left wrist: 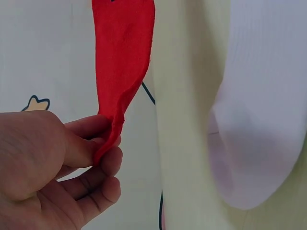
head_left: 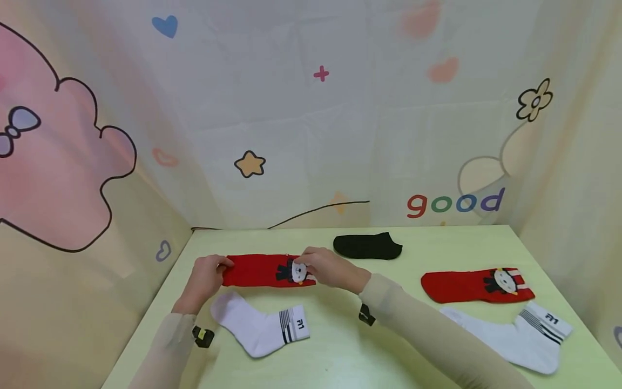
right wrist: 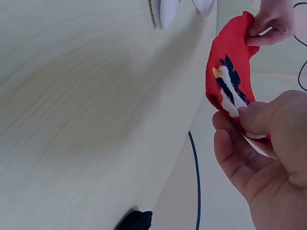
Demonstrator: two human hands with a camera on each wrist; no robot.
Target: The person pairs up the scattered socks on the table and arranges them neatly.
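Two red socks (head_left: 259, 270), two white (head_left: 257, 330), one black (head_left: 365, 247).

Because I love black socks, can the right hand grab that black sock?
Probably not yet: the right hand pinches a red sock, though the black sock lies close by, uncovered.

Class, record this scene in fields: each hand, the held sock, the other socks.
Left hand: pinches the plain end of the held sock
Right hand: pinches its patterned end
Held sock: red, raised above the table
Left white sock: on the table, closer than the held sock
Right white sock: partly hidden by the right sleeve
Second red sock: at the table's right side
Black sock: near the table's back edge
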